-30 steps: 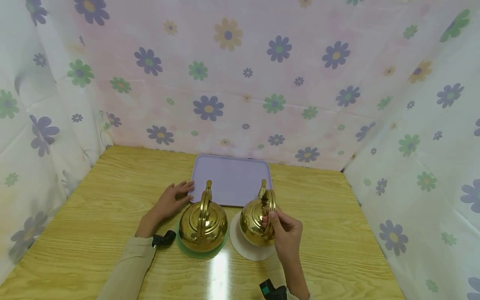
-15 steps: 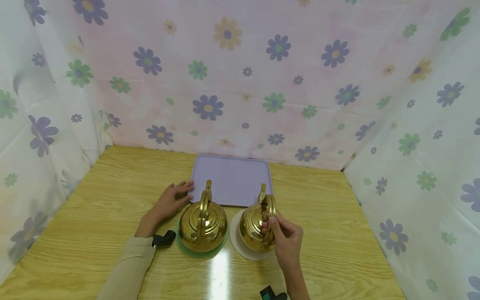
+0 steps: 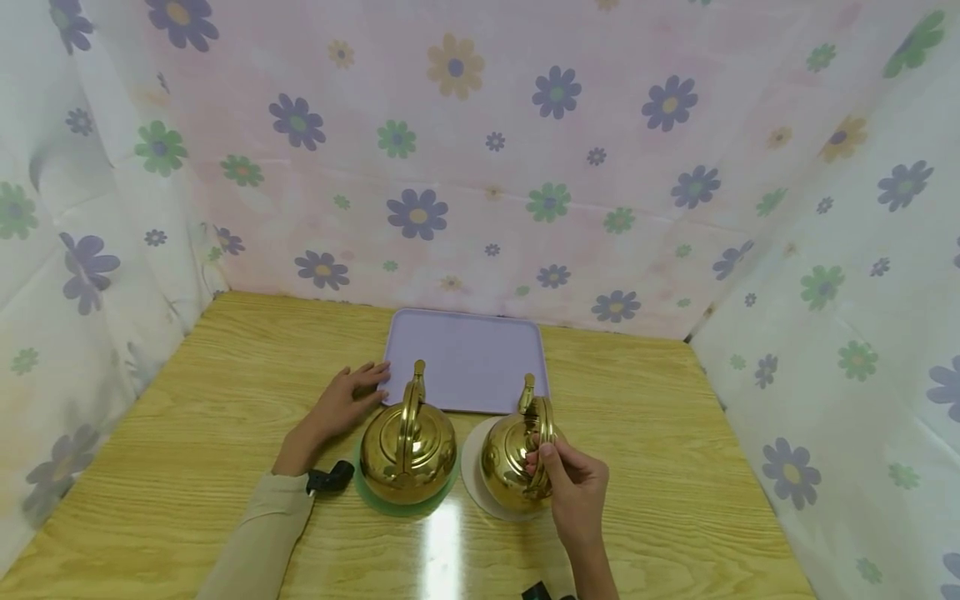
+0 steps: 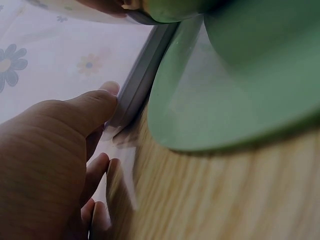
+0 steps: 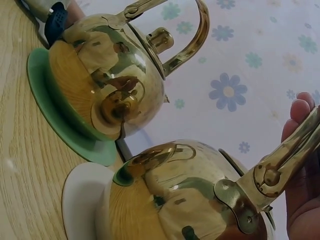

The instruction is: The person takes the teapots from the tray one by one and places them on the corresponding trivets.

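Two shiny gold kettles stand side by side in the head view. The left kettle (image 3: 408, 458) sits on a round green mat (image 3: 375, 498), its spout towards a lilac tray (image 3: 465, 354). My right hand (image 3: 579, 496) grips the raised handle of the right kettle (image 3: 510, 467), which is over a round white mat (image 3: 472, 467); whether its base touches that mat I cannot tell. In the right wrist view the fingers (image 5: 300, 110) are behind the handle. My left hand (image 3: 341, 406), fingers extended, touches the tray's left edge, near the left kettle.
The wood-grain table (image 3: 247, 400) carries everything. A flower-patterned curtain (image 3: 480, 167) hangs behind the tray and along both sides. Dark devices are strapped to the wrists, such as the left wrist camera (image 3: 330, 477). The two mats lie close together.
The right kettle, held by its handle, has shifted slightly towards me or downward, covering more of the white mat's near part. My left hand and the left kettle have stayed put.
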`<state>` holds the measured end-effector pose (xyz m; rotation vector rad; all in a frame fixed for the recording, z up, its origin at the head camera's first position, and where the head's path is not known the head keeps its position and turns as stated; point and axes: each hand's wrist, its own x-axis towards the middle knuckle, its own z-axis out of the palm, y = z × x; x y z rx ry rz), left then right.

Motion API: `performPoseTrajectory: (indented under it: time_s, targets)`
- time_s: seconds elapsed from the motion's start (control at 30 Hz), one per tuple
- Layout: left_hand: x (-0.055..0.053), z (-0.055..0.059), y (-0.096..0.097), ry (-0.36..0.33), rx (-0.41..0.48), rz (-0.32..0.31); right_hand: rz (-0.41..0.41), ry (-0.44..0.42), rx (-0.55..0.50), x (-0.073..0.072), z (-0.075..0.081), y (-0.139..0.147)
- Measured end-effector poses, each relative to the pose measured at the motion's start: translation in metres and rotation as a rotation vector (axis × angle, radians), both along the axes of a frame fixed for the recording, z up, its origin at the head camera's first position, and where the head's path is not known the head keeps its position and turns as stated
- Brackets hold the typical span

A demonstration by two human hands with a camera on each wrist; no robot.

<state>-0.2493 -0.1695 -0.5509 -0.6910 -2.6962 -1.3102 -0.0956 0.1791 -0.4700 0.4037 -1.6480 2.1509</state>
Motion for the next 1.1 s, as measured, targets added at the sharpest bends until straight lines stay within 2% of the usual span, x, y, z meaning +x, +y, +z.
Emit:
performPoseTrajectory:
  time_s: [0.73, 0.93, 1.1]
  targets:
    - [0.0012, 0.0012, 0.0021, -0.029, 0.000, 0.001, 0.019, 0.025, -0.052, -0.0022, -0.0022, -0.0036]
    - [0.0030, 0.0029, 0.0012, -0.011, 0.001, 0.007, 0.019, -0.024, -0.062, -0.0025, -0.0006, -0.0065]
    - [0.0033, 0.0035, 0.0020, -0.004, 0.000, 0.011, 0.008, -0.116, -0.067, 0.0002, 0.0028, -0.0071]
